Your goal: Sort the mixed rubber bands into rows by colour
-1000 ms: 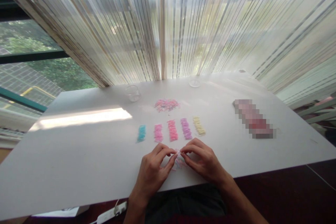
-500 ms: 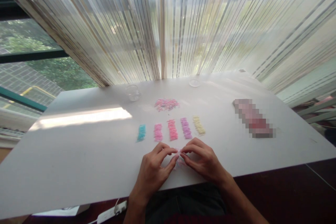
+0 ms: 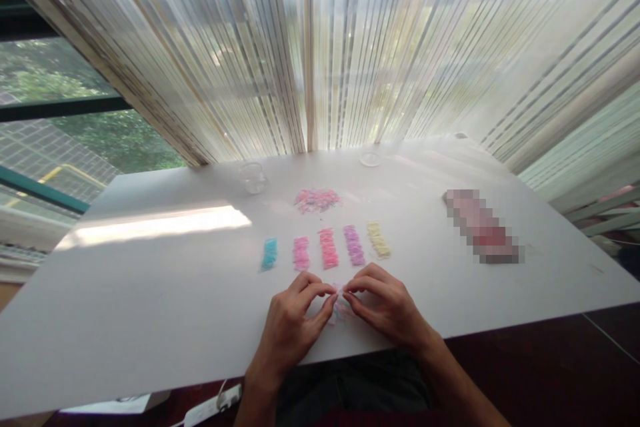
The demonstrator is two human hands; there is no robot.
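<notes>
My left hand (image 3: 296, 312) and my right hand (image 3: 387, 295) meet near the table's front edge, thumb and forefinger of each pinched together. Between the fingertips is a tiny pale pinkish-lilac piece, too small to name. Under them lies a loose little heap of thin mixed-colour pieces (image 3: 344, 312), partly covered by the fingers. Just beyond my hands, similar thin pieces are laid in upright rows: blue (image 3: 269, 255), pink (image 3: 301, 253), coral red (image 3: 329, 248), purple (image 3: 355, 245) and yellow (image 3: 379, 240). A bigger mixed pile (image 3: 317, 200) lies behind the rows.
A clear round container (image 3: 253, 178) stands at the back left of the white table (image 3: 165, 300), and a clear round lid (image 3: 371, 159) lies at the back. To the right is a blurred-out pinkish oblong object (image 3: 483, 227). A striped curtain (image 3: 310, 47) hangs behind the table.
The fingertips of both hands have shifted very slightly, and more of the small heap beneath them shows. Rows and the larger pile are unchanged.
</notes>
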